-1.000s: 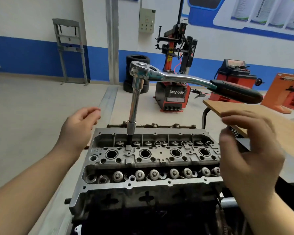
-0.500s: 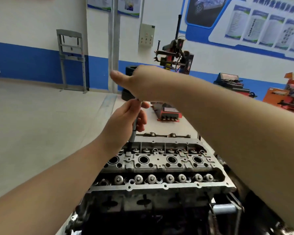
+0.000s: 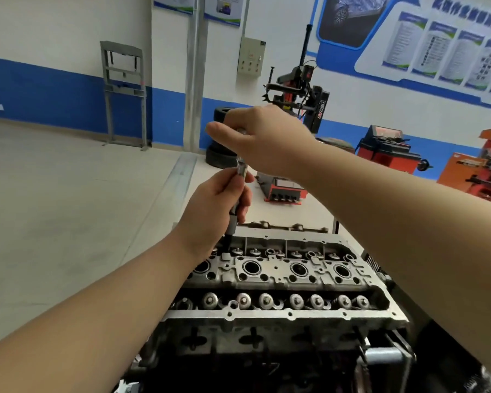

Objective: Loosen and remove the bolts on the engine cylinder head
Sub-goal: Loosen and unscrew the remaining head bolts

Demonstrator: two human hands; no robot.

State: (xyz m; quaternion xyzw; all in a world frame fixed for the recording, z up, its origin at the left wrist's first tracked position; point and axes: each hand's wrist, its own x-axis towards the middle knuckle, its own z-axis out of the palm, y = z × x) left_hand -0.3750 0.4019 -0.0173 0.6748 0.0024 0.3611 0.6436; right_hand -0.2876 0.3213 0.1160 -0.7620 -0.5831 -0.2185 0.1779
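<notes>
The left hand pinches a slim steel extension bar standing in the grey metal cylinder head just below. The right hand cups the bar's top. Loosening seems underway; next needs steady turning.

Matt, rough-cast grey metal cylinder head; shiny smooth steel extension bar; dull concrete floor

You have two hands in view — left hand and right hand — on one extension bar. One cylinder head: four large round bores down its middle, eight valve caps along the near row. Background — one stack of tyres, one grey frame.
</notes>
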